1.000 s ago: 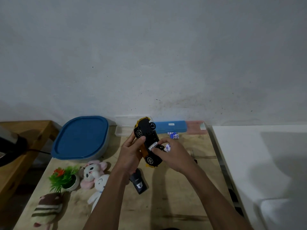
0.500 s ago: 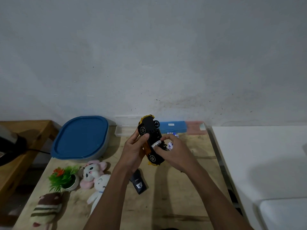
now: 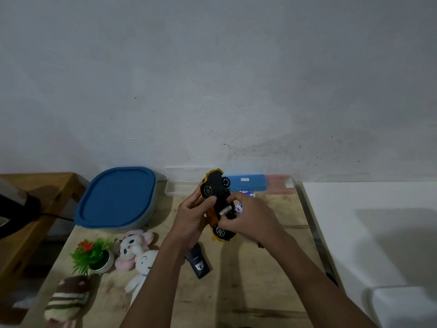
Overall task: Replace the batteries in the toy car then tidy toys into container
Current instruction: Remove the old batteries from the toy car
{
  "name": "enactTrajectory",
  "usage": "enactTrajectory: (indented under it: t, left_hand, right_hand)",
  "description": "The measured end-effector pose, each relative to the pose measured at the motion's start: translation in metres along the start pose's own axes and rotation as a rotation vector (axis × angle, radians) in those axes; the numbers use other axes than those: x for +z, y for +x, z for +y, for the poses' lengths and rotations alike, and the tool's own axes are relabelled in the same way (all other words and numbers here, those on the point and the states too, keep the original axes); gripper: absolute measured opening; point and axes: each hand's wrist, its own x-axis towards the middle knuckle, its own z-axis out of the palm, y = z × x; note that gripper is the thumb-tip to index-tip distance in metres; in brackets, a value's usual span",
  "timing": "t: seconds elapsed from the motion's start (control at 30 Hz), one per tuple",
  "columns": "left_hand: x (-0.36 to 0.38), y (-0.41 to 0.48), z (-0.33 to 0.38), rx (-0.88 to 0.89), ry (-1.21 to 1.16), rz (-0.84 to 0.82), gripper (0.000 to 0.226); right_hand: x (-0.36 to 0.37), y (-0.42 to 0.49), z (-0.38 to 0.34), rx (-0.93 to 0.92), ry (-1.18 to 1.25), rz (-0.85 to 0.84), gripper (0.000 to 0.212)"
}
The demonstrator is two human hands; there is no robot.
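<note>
A yellow toy car is held upside down above the wooden table, black underside and wheels facing me. My left hand grips its left side, thumb on the chassis. My right hand pinches a white battery at the open compartment in the car's belly. More blue-and-white batteries lie on the table behind the car. The grey container with its blue lid sits closed at the back left.
A pink plush, a white plush, a striped brown plush and a small potted plant lie at the front left. A black cover piece lies under my left wrist. A blue case and a clear box stand by the wall.
The car has tilted a little and shifted right in my left hand. My right hand's fingers have closed in on the battery at the compartment.
</note>
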Motion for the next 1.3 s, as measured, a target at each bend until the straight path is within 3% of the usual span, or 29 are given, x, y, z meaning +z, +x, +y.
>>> enactTrajectory:
  t: [0.2, 0.6, 0.8, 1.03, 1.3]
  left_hand:
    - [0.004, -0.002, -0.004, -0.013, -0.009, 0.011, 0.048]
    - [0.004, -0.004, -0.009, -0.042, 0.031, 0.023, 0.054]
    - [0.003, -0.003, -0.008, -0.025, 0.072, 0.023, 0.042]
    - [0.002, -0.002, -0.013, -0.042, 0.092, 0.04, 0.042]
    - [0.001, -0.001, -0.02, -0.07, 0.112, 0.067, 0.043]
  right_hand:
    - [0.006, -0.003, 0.004, -0.061, -0.021, 0.046, 0.021]
    - [0.015, -0.001, 0.017, -0.144, 0.011, -0.006, 0.024]
    - [0.013, 0.002, 0.014, -0.127, -0.057, -0.045, 0.024]
    - [0.017, -0.003, 0.011, -0.13, -0.047, -0.08, 0.013]
    - [0.025, 0.0, 0.02, -0.111, -0.007, -0.078, 0.018]
